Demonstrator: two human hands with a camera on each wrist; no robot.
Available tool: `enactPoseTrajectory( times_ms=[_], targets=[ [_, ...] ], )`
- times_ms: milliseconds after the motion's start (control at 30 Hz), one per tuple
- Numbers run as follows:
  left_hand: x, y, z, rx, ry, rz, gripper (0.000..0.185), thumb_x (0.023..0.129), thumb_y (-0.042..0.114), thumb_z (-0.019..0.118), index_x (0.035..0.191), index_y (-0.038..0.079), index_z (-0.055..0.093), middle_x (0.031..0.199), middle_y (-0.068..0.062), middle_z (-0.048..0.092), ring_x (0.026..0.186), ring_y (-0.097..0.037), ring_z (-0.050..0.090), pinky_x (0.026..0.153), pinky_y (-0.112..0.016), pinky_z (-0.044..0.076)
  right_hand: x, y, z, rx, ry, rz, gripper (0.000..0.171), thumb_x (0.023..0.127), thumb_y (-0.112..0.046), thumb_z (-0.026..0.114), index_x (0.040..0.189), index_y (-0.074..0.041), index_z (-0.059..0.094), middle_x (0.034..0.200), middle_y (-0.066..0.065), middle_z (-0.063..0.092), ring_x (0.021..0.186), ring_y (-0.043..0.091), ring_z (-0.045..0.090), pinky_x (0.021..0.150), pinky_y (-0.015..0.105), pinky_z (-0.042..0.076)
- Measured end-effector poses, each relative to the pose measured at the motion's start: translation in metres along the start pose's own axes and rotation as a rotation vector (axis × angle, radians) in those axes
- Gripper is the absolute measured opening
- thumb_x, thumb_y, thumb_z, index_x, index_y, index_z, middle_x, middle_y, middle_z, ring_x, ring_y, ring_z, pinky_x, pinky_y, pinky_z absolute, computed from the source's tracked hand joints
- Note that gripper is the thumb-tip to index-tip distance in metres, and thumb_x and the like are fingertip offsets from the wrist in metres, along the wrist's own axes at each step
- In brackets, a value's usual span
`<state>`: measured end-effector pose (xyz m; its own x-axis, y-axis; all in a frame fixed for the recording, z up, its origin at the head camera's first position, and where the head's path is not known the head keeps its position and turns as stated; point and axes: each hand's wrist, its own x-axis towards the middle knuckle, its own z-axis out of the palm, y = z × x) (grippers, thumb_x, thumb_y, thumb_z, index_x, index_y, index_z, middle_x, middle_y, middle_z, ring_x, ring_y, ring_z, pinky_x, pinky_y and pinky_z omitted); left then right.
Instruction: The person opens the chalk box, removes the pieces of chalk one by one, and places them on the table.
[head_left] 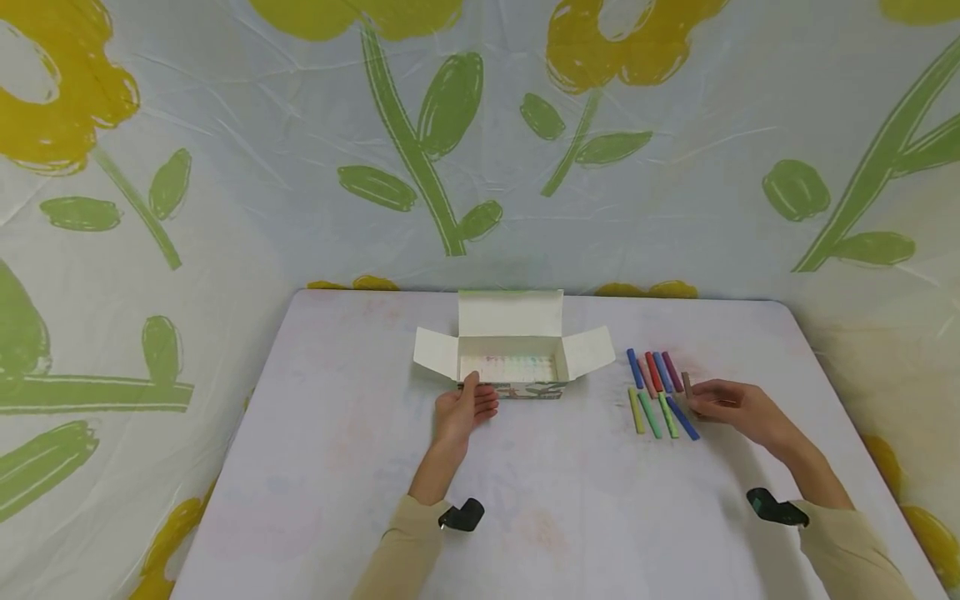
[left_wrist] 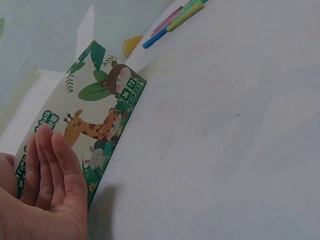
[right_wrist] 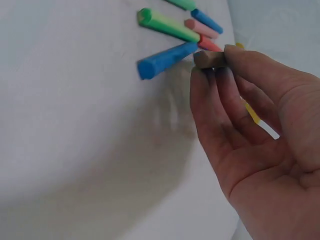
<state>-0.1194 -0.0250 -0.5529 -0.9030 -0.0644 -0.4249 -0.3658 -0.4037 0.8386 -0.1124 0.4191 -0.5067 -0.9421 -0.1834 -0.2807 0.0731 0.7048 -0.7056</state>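
While the left hand (head_left: 463, 410) rests with straight fingers against the front of the open chalk box (head_left: 512, 358), the right hand (head_left: 731, 407) pinches a brown chalk stick (head_left: 687, 384) — just beside the coloured chalk sticks (head_left: 660, 393) lying on the table (head_left: 570, 517) at its fingertips.

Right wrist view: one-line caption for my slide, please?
Right hand pinches a brown chalk stick beside blue and green sticks on the white table.
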Motion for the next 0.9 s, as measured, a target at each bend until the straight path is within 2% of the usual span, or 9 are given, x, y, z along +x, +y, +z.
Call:
enactPoseTrajectory(
  times_ms=[167, 333, 567, 767, 900],
  targets=[
    [-0.001, 0.001, -0.001, 0.012, 0.002, 0.004, 0.046, 0.104, 0.033, 0.062, 0.101, -0.012, 0.069, 0.085, -0.01, 0.073, 0.072, -0.013, 0.07, 0.076, -0.028, 0.062, -0.003, 0.011, 0.004, -0.019, -0.027, 0.023, 0.044, 0.104, -0.025, 0.065, 0.132, 0.007, 0.06, 0.117, 0.019, 0.068, 0.092, 0.007, 0.058, 0.076, 0.017, 0.053],
    [-0.002, 0.002, -0.001, 0.012, 0.005, 0.002, 0.045, 0.105, 0.033, 0.061, 0.1, -0.011, 0.07, 0.084, -0.01, 0.073, 0.072, -0.013, 0.07, 0.074, -0.027, 0.062, -0.003, 0.014, 0.008, -0.045, -0.038, -0.005, 0.034, 0.103, -0.014, 0.065, 0.126, 0.011, 0.061, 0.106, 0.015, 0.07, 0.086, 0.016, 0.059, 0.072, 0.019, 0.054],
    [0.0, 0.001, -0.005, 0.003, -0.008, -0.019, 0.044, 0.104, 0.034, 0.062, 0.098, -0.009, 0.07, 0.084, -0.009, 0.073, 0.072, -0.013, 0.07, 0.074, -0.028, 0.063, 0.0, 0.011, 0.012, -0.08, -0.031, -0.061, 0.029, 0.101, -0.009, 0.066, 0.122, 0.011, 0.063, 0.102, 0.014, 0.069, 0.082, 0.016, 0.059, 0.07, 0.019, 0.055],
    [-0.002, 0.003, -0.008, 0.011, -0.028, -0.064, 0.06, 0.099, 0.049, 0.066, 0.102, -0.01, 0.07, 0.082, -0.007, 0.073, 0.071, -0.012, 0.07, 0.072, -0.026, 0.062, -0.001, 0.007, 0.015, -0.103, 0.073, -0.062, 0.03, 0.105, -0.015, 0.061, 0.122, 0.009, 0.064, 0.105, 0.018, 0.07, 0.085, 0.018, 0.062, 0.069, 0.018, 0.053],
    [-0.005, 0.007, -0.01, 0.041, -0.034, -0.088, 0.066, 0.097, 0.053, 0.067, 0.104, -0.012, 0.07, 0.082, -0.008, 0.072, 0.069, -0.012, 0.071, 0.07, -0.026, 0.062, -0.001, 0.001, 0.012, -0.051, 0.14, -0.051, 0.037, 0.107, -0.022, 0.058, 0.127, 0.009, 0.062, 0.115, 0.025, 0.068, 0.089, 0.007, 0.063, 0.072, 0.013, 0.052]
  ],
)
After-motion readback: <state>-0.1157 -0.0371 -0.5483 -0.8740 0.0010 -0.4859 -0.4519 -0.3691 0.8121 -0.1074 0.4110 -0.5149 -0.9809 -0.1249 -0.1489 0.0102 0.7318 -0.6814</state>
